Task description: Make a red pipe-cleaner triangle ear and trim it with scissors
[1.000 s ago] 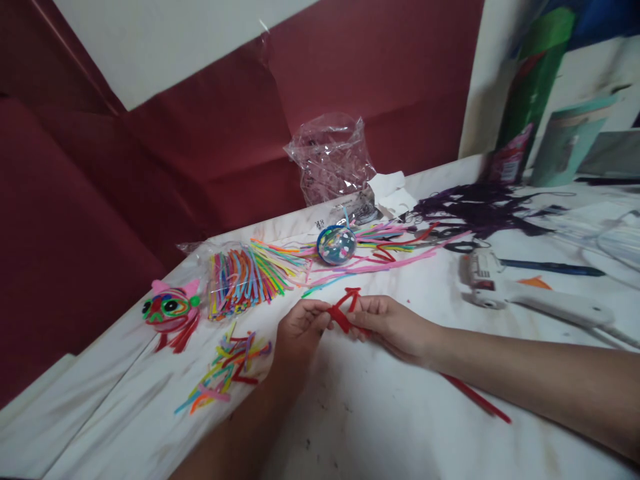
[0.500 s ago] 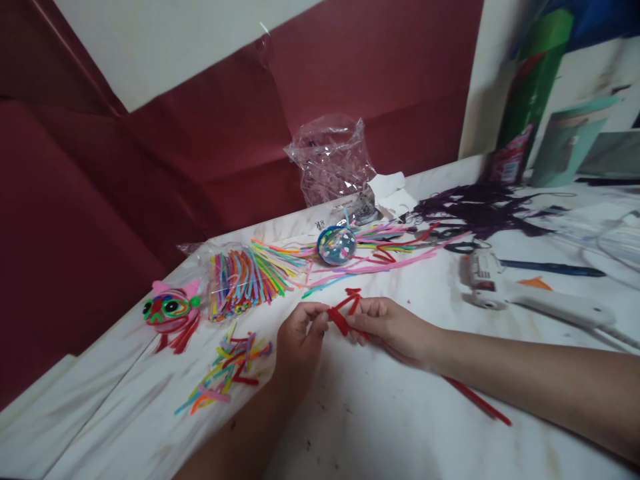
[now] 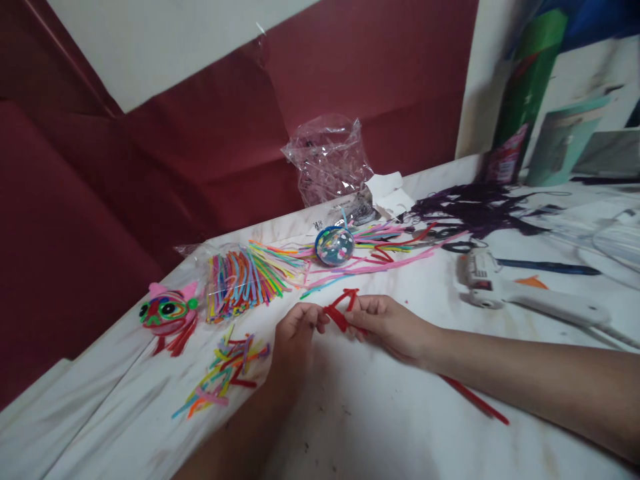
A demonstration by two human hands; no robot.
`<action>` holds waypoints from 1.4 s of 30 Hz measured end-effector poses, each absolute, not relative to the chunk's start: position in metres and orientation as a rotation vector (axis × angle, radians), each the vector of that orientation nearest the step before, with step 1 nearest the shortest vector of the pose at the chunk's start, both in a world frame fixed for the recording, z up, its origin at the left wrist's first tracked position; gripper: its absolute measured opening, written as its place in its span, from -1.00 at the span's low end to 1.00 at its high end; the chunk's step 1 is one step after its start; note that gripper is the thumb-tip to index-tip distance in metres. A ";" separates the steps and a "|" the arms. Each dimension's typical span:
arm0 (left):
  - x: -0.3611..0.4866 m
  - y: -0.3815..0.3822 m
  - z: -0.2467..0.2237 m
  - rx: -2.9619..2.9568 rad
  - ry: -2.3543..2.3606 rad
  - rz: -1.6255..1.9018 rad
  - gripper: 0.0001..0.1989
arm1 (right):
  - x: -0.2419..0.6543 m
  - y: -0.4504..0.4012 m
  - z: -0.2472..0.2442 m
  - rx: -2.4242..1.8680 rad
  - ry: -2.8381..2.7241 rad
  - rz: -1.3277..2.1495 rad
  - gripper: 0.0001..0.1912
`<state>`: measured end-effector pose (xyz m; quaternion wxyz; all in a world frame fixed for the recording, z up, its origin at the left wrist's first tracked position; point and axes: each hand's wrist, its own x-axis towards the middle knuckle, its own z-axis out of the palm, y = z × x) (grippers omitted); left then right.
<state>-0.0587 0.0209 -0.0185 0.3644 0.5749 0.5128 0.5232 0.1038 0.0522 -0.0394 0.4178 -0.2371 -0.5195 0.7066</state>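
A bent red pipe cleaner piece (image 3: pixel 337 317), with a loop standing up from it, is held between my two hands over the white table. My left hand (image 3: pixel 301 329) pinches its left end between thumb and fingers. My right hand (image 3: pixel 381 321) grips the right side, its fingertips hiding part of the piece. Under my right forearm, a longer red pipe cleaner (image 3: pixel 475 401) lies on the table. Left of my left hand is a pile of short coloured pieces (image 3: pixel 223 373).
Bundled pipe cleaners (image 3: pixel 245 280), a clear ball (image 3: pixel 335 246) and a decorated pink figure (image 3: pixel 167 317) lie behind and left. A glue gun (image 3: pixel 487 277), blue pen (image 3: pixel 550 267) and dark purple strands (image 3: pixel 470 208) are at the right.
The view has shifted slightly. My left fingers have changed their hold a little on the red piece; my right hand keeps its grip.
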 end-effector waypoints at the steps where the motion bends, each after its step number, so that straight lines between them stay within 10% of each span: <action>1: -0.059 0.022 -0.019 1.462 1.328 1.332 -0.77 | 0.104 0.053 -0.040 -0.598 -1.303 1.769 -0.71; 42: -0.044 0.021 -0.023 0.967 1.004 1.286 -0.71 | 0.103 0.046 -0.044 -0.751 -1.725 1.256 -0.91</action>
